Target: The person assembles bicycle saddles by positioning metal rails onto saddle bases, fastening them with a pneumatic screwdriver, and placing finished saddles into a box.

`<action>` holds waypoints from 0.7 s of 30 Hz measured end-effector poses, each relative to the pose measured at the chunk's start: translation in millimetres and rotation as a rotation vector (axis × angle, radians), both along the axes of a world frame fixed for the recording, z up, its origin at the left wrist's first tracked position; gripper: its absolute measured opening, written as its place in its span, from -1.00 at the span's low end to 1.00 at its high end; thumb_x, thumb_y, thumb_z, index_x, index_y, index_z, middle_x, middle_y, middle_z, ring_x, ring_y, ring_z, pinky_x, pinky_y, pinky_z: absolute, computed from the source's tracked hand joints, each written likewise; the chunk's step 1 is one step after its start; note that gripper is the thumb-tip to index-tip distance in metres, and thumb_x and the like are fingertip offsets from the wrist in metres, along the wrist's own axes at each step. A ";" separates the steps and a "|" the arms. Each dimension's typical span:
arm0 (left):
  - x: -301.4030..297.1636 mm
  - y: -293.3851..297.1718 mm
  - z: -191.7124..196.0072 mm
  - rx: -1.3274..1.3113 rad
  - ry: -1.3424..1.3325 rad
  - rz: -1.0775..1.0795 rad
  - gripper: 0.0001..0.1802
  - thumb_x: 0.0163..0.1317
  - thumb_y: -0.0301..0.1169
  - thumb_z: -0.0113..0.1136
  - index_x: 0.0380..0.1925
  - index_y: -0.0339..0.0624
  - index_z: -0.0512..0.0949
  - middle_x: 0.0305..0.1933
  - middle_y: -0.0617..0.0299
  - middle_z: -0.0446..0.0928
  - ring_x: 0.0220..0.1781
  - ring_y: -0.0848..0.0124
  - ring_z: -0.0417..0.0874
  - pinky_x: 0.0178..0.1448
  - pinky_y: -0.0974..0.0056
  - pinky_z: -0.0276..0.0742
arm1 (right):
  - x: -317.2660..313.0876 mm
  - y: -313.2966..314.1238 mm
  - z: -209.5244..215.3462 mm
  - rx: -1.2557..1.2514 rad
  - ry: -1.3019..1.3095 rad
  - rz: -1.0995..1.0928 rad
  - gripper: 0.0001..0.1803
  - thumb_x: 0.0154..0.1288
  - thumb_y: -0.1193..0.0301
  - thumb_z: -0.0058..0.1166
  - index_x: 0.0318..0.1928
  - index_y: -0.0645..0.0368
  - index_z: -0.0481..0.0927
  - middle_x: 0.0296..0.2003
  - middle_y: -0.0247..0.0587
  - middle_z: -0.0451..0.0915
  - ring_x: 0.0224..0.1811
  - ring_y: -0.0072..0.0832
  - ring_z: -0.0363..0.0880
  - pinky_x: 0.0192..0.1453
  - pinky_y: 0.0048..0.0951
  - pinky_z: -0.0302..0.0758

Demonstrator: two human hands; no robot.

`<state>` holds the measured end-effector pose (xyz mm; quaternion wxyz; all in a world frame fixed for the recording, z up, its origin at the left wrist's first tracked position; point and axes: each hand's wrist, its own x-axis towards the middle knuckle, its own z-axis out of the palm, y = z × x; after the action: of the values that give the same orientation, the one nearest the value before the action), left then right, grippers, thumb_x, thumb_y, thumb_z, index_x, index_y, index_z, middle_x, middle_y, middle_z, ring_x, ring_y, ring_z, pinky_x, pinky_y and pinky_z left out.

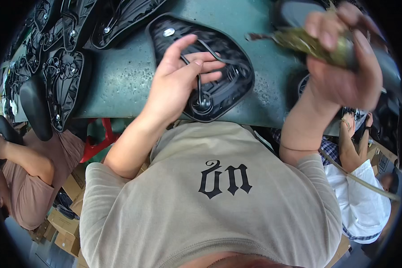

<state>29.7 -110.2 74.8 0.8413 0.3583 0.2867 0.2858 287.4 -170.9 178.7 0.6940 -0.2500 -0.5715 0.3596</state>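
Observation:
A black bike saddle (231, 96) lies underside up on the green table in front of me. A bent metal rail (199, 88) runs across its hollow. My left hand (176, 76) is over this saddle, its thumb lying across the rail and its other fingers stretched out behind it. To the right and raised above the table, my right hand (344, 76) is wrapped round a yellow-green power screwdriver (295, 41). The driver's dark bit points left, toward the saddle. Motion blurs both that hand and the tool.
Several more upturned saddles (69, 85) crowd the table's left side. Dark saddle shapes (295, 13) stand at the far right. Co-workers sit on both sides, one in a brown shirt (38, 196), another in white (362, 196). A hose (362, 181) trails near my right arm. Cardboard boxes (67, 228) lie below left.

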 end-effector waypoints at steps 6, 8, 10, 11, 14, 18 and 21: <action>-59.9 37.2 37.3 1.107 0.821 -0.363 -0.36 0.03 -0.63 0.19 0.23 -0.23 0.54 -0.10 0.13 0.60 -0.11 0.27 0.69 0.15 0.25 0.60 | -13.7 -27.6 -11.2 0.017 -0.079 0.071 -0.44 0.39 0.43 -0.16 0.38 0.25 0.42 0.12 0.11 0.49 -0.28 -0.38 0.52 -0.10 -0.15 0.47; -41.9 49.6 30.3 1.678 0.547 -0.186 -0.29 -0.20 -0.62 0.17 0.13 -0.20 0.56 0.12 0.00 0.54 0.25 -0.03 0.51 0.37 -0.01 0.45 | -23.5 -21.3 -17.8 0.020 -0.068 0.126 -0.45 0.41 0.45 -0.14 0.39 0.24 0.41 0.10 0.10 0.49 -0.29 -0.37 0.52 -0.11 -0.15 0.47; -23.2 57.2 11.0 1.741 0.427 -0.292 -0.30 -0.20 -0.64 0.16 0.12 -0.19 0.56 0.30 -0.04 0.47 0.40 -0.03 0.45 0.42 -0.08 0.43 | -33.2 -21.1 -23.9 -0.020 -0.045 0.097 -0.48 0.40 0.50 -0.12 0.36 0.23 0.41 0.08 0.09 0.50 -0.33 -0.35 0.54 -0.14 -0.13 0.49; -14.3 62.5 -4.0 1.727 0.367 -0.279 -0.39 -0.14 -0.66 0.17 0.06 -0.19 0.57 0.27 0.00 0.53 0.40 -0.03 0.48 0.39 -0.05 0.48 | -36.0 -20.3 -28.4 -0.021 -0.043 0.081 -0.49 0.40 0.50 -0.12 0.35 0.23 0.42 0.07 0.09 0.50 -0.33 -0.35 0.54 -0.14 -0.13 0.49; -12.3 60.4 -26.5 1.612 0.395 -0.240 -0.50 -0.08 -0.64 0.20 -0.02 -0.20 0.56 0.15 0.03 0.60 0.27 0.01 0.59 0.30 0.03 0.56 | -42.7 -14.3 -46.5 -0.031 -0.036 0.050 -0.50 0.39 0.51 -0.10 0.33 0.23 0.43 0.05 0.10 0.50 -0.34 -0.34 0.54 -0.15 -0.12 0.50; -10.7 59.7 -35.0 1.621 0.440 -0.157 -0.60 -0.05 -0.69 0.20 -0.13 -0.19 0.54 0.07 0.10 0.65 0.12 0.03 0.67 0.15 0.08 0.63 | -47.1 -3.8 -59.1 -0.059 -0.035 0.030 -0.51 0.38 0.52 -0.09 0.31 0.23 0.43 0.03 0.10 0.51 -0.36 -0.33 0.55 -0.17 -0.12 0.51; -7.6 59.4 -33.1 1.603 0.457 -0.145 -0.60 -0.05 -0.69 0.18 -0.14 -0.18 0.54 0.05 0.13 0.65 0.11 0.06 0.68 0.14 0.08 0.63 | -41.5 -2.8 -54.7 -0.096 -0.032 0.003 -0.52 0.36 0.54 -0.08 0.29 0.24 0.45 -0.01 0.12 0.53 -0.37 -0.31 0.56 -0.18 -0.11 0.52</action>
<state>22.1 -50.7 41.6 0.2693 0.9148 0.1362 0.2686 245.9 -173.7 124.0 0.6713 -0.2881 -0.5650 0.3835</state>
